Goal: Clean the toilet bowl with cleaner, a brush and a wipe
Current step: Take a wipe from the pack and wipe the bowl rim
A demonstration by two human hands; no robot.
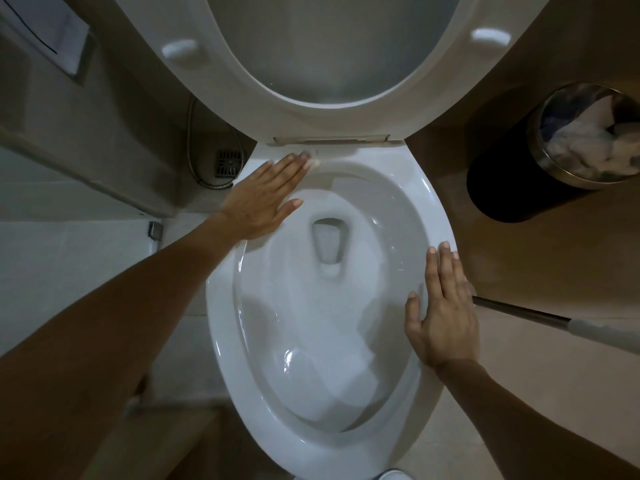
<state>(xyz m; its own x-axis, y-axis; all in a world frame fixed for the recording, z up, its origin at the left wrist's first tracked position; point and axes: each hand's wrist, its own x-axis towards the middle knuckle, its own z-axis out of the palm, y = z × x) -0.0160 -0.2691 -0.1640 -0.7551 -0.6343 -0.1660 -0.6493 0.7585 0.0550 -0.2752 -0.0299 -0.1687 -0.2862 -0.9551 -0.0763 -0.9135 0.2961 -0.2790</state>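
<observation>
On the toilet bowl (221,306) rim, both hands lie flat.

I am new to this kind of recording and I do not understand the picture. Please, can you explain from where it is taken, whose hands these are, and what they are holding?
There is no machine here. A person wears one camera on the head, looking down at a toilet bowl with its seat raised. The left hand lies flat on the back of the rim, fingers straight, pressing a small whitish wipe under its fingertips. The right hand rests flat on the right rim and holds nothing. A dark bin stands to the right, and a long handle lies behind the right hand.
</observation>
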